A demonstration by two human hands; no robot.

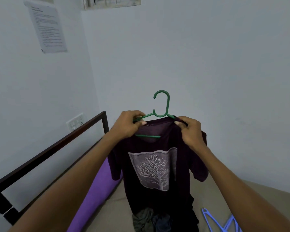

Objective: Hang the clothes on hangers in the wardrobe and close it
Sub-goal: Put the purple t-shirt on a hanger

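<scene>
A dark purple T-shirt (157, 195) with a pale tree print hangs in front of me over the bed, on a green plastic hanger (164, 106) whose hook points up. My left hand (127, 124) grips the hanger's left arm together with the shirt's collar. My right hand (191, 131) pinches the shirt's right shoulder where it lies over the hanger's other arm. The hanger's bottom bar shows through the neck opening. No wardrobe is in view.
Below lies a bed with a beige sheet (117, 208), a purple bolster (94, 195) and a dark metal headboard (45, 153). A heap of dark clothes (151, 221) and blue hangers (224, 223) rest on the sheet. White walls carry a switchboard (75, 122) and printed paper (47, 29).
</scene>
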